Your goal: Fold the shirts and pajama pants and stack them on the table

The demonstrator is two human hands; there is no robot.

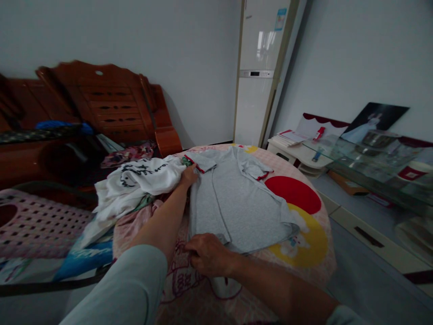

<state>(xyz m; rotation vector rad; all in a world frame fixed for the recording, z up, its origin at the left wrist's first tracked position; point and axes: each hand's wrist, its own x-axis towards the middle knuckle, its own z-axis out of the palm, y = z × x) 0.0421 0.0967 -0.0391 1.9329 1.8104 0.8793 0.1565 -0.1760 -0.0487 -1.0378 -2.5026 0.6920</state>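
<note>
A grey short-sleeved T-shirt [250,205] with red trim on its sleeves lies spread over the round table, one side partly folded over. My left hand [189,176] is closed on its left edge, just below the sleeve; the fingertips are partly hidden. Nearer to me, my right hand [210,256] pinches the shirt's lower left corner at the hem. Left of my left forearm is a heap of clothes, with a white garment [142,178] with black lettering on top and a pink cloth [135,225] beneath it.
A patterned tablecloth [306,237] covers the table. Behind the clothes stands a carved wooden sofa [104,101], with a pink woven chair [40,223] at the left. A tall white cabinet air conditioner [255,104] is at the back. A glass shelf [372,158] holds items on the right.
</note>
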